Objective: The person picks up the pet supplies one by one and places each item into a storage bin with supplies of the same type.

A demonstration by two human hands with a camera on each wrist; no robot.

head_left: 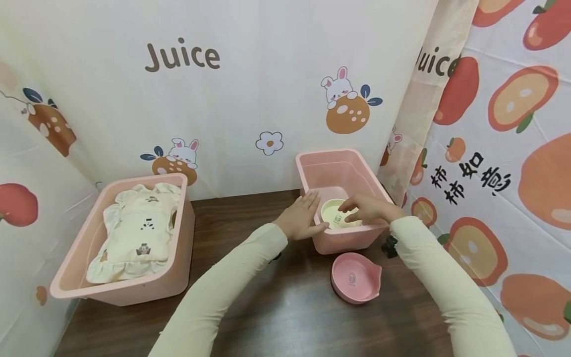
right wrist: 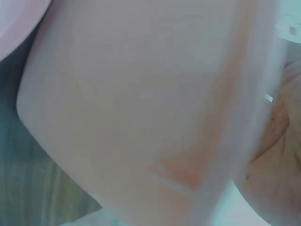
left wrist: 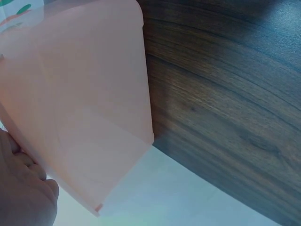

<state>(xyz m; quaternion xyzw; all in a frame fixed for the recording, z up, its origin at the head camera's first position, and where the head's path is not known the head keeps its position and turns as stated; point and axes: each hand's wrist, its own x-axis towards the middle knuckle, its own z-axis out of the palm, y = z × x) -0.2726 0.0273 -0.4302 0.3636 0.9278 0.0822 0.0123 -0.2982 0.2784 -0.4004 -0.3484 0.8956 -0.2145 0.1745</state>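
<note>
A pale yellow bowl [head_left: 332, 212] with printed lettering lies inside the right pink bin [head_left: 308, 171], near its front wall. My right hand [head_left: 369, 208] reaches over the bin's right rim, its fingers loosely bent above the bowl and apart from one another. No firm hold on the bowl shows. On the front left corner of that bin rests my left hand [head_left: 300, 218], fingers extended along the rim and thumb toward the front edge. In the left wrist view, part of the left hand [left wrist: 23, 183] is beside the bin's outer wall [left wrist: 84, 94].
A pink bowl [head_left: 354, 277] with a pointed edge sits on the dark wooden table [head_left: 250, 307], just in front of the right bin. At the left stands another pink bin [head_left: 183, 238], holding a ruffled cream cushion [head_left: 142, 228]. Printed curtains [head_left: 250, 89] hang behind.
</note>
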